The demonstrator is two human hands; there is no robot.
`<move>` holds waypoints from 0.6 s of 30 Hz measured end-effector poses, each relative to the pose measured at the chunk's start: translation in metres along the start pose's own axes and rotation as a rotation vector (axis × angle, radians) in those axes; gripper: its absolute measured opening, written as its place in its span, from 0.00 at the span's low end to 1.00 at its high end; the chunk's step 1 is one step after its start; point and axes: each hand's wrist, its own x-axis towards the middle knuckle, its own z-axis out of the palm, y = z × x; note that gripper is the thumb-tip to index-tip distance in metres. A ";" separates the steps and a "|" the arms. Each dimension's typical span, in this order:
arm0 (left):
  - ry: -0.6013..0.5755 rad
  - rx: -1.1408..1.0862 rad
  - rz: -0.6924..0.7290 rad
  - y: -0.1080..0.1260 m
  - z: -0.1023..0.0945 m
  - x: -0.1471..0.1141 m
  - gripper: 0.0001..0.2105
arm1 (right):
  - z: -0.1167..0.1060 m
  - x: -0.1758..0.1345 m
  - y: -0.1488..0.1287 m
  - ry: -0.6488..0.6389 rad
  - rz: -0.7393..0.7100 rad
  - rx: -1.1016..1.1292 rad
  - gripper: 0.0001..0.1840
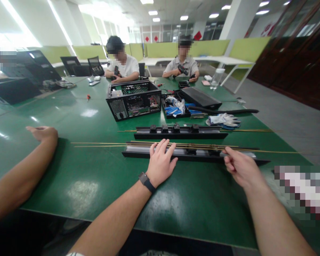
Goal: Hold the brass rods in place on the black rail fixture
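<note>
A long black rail point(149, 155) lies crosswise on the green table, with thin brass-coloured rods point(101, 146) running along it and past both its ends. My left hand point(161, 160), a dark watch on its wrist, rests over the left half of the rail and rods, fingers spread and open. At the rail's right part, my right hand point(240, 166) is closed in a pinch by the rods; what sits between its fingertips is too small to make out. Behind lies a second black rail point(181, 135) with several black blocks on it and similar rods.
An open black computer case point(134, 101) stands beyond the rails. Right of it are a tray of blue-white gloves point(176, 106), a black panel point(201, 97), loose gloves point(224, 121) and a bottle point(217, 79). Another person's arm point(37, 156) rests at left; two people sit opposite.
</note>
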 end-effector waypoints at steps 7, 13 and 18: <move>-0.003 -0.001 0.001 0.000 0.000 0.000 0.24 | 0.000 0.001 -0.001 0.030 -0.007 0.003 0.19; 0.002 0.000 0.000 0.000 0.000 0.000 0.24 | 0.000 0.000 -0.002 0.038 -0.008 0.006 0.18; -0.002 0.002 0.001 0.000 0.000 0.000 0.24 | 0.002 -0.003 -0.002 -0.032 0.013 -0.035 0.20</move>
